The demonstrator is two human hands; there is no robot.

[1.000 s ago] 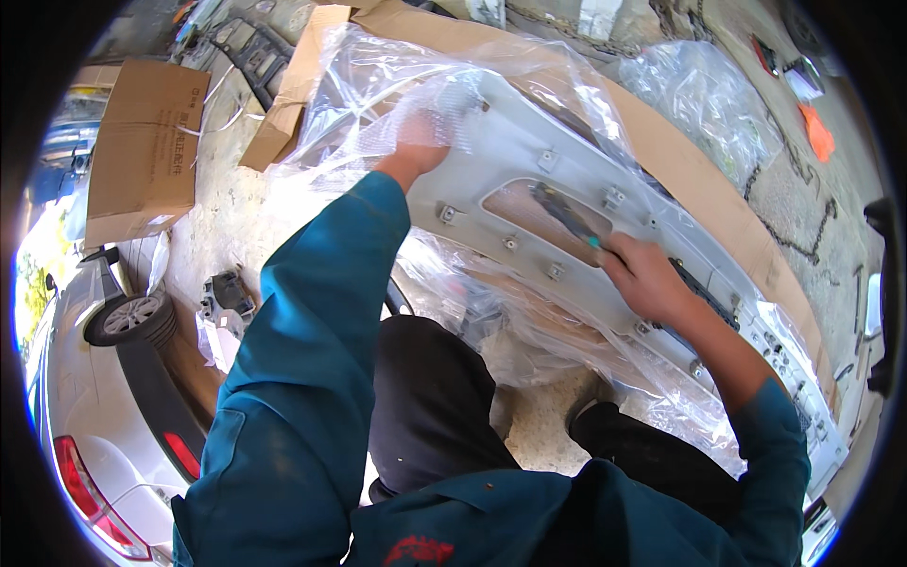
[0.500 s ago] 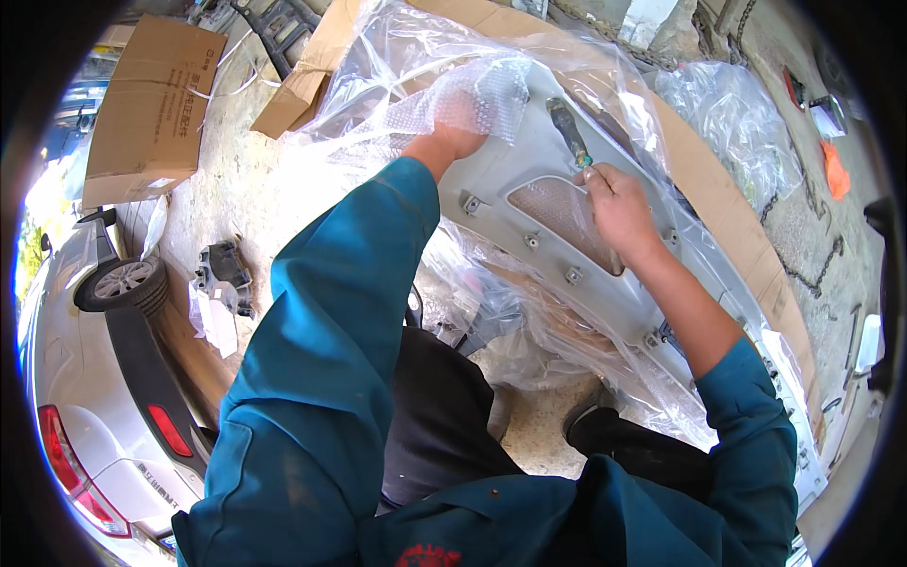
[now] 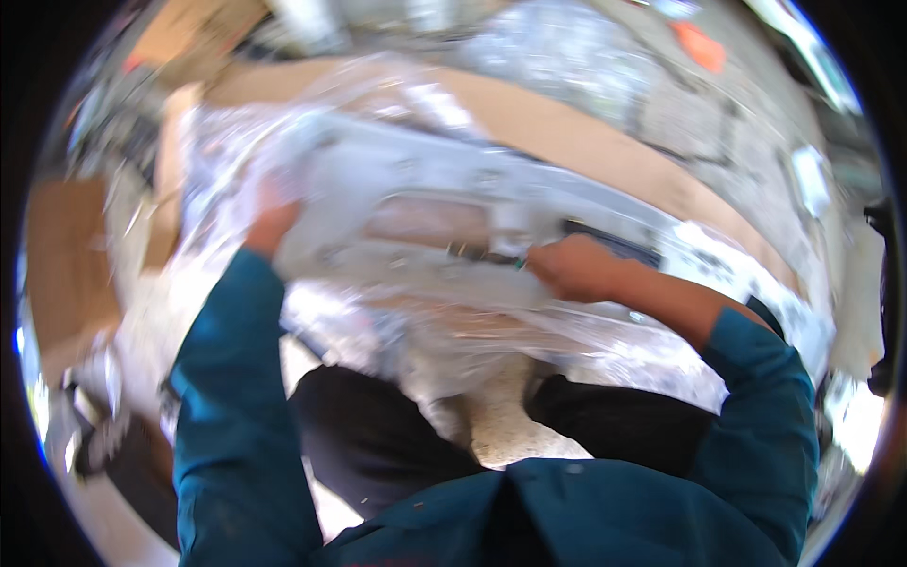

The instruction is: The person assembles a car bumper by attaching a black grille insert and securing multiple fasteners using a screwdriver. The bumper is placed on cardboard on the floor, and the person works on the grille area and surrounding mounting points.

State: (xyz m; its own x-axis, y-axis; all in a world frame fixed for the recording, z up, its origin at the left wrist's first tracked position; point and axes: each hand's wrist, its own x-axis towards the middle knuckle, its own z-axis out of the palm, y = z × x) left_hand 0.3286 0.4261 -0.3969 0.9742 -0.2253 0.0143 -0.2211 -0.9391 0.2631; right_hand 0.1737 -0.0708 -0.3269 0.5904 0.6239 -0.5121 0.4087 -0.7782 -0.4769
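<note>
A long light-grey car panel (image 3: 529, 192) with small fittings and a recessed opening lies across the middle, partly wrapped in clear plastic (image 3: 213, 189). My left hand (image 3: 276, 213) is at the panel's left end, against the plastic wrap. Motion smears its fingers, so their grip is unclear. Above the panel, right of the opening, my right hand (image 3: 578, 268) is closed around a slim dark tool (image 3: 484, 254). That tool points left, with a teal bit near my fingers; blur hides its exact kind.
Flattened cardboard (image 3: 557, 128) lies under and behind the panel. Crumpled clear plastic (image 3: 557, 57) sits beyond it, near an orange piece (image 3: 699, 45) on the floor. A cardboard box (image 3: 71, 269) stands at the left. My legs (image 3: 378, 425) are close to the panel's near edge.
The whole view has swung, so the panel now runs more crosswise. My left hand shows at the panel's left end, no longer under bubble wrap. The tool in my right hand now points left.
</note>
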